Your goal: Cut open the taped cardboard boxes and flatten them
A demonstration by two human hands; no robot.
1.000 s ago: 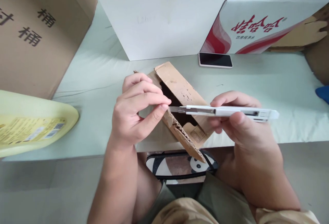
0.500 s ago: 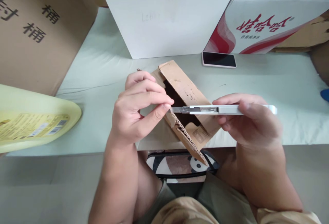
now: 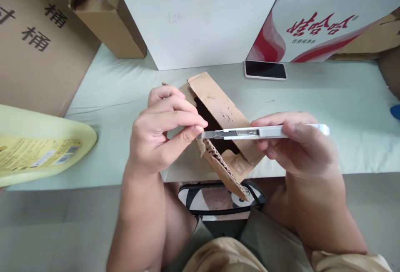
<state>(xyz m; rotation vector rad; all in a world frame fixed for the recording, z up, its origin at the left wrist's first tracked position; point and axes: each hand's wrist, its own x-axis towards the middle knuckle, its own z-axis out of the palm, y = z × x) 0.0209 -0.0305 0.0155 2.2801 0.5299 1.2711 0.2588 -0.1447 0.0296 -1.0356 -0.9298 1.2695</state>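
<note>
My right hand (image 3: 303,145) grips a white utility knife (image 3: 271,132), held level, with its metal blade (image 3: 212,134) out and pointing left. My left hand (image 3: 165,130) is closed in a pinch, thumb and index fingertip at the blade's tip. What lies between those fingertips is mostly hidden. Just beneath the blade is a small cardboard box (image 3: 218,105), open and set at a slant. The box's near flap shows a torn, corrugated edge and sticks out past the bed edge.
A phone (image 3: 265,70) lies before a tall white box (image 3: 200,18) and a red-and-white carton (image 3: 321,26). On the left stand a large brown carton (image 3: 37,63), a smaller brown box (image 3: 109,26) and a yellow bottle (image 3: 46,145). A panda-patterned item (image 3: 215,199) sits below the edge.
The view has shifted slightly, bringing the smaller brown box at the back left into sight. Both hands and the knife sit a little further left in the picture; their grip looks the same.
</note>
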